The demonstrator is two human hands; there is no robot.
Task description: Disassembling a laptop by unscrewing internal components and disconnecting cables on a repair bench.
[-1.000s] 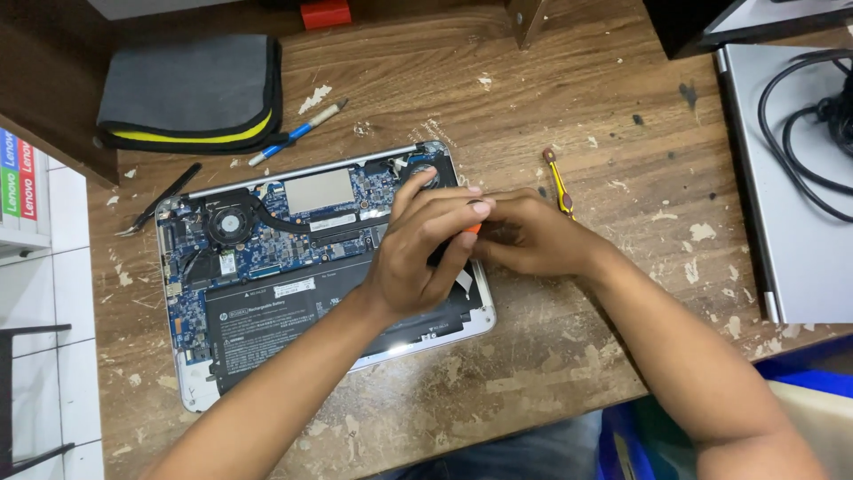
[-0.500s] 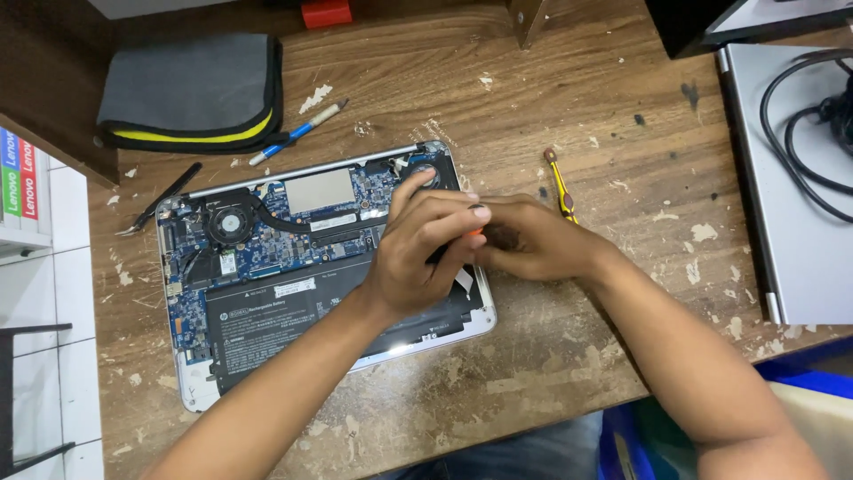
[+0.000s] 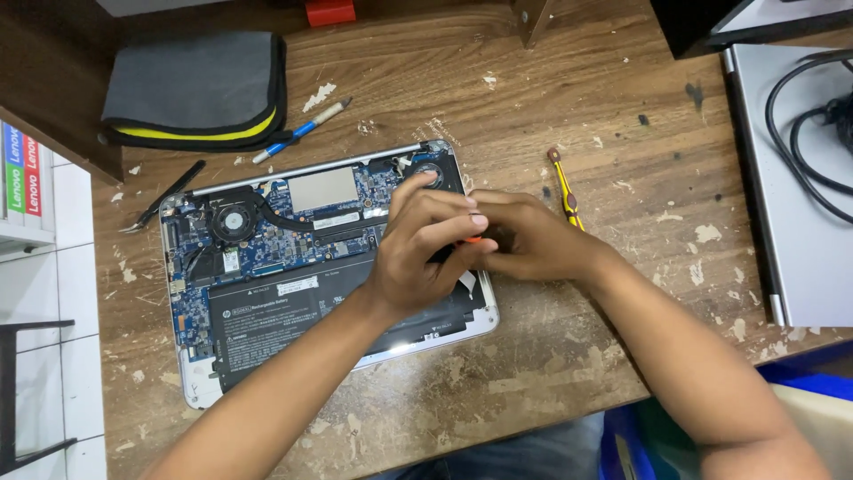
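Note:
An opened silver laptop lies on the wooden table with its bottom cover off. It shows a blue circuit board, a round fan and a black battery. My left hand and my right hand meet over the laptop's right side. Both sets of fingers pinch a small orange-handled tool, most of it hidden by the fingers. What the tool's tip touches is hidden under my hands.
A yellow screwdriver lies just right of the laptop. A blue pen-like tool, a black pry tool and a grey pouch lie at the back left. A closed silver laptop with a black cable sits at right.
My hands stay over the same spot on the laptop's right side. The fingers have shifted slightly around the orange tool, and less of it shows.

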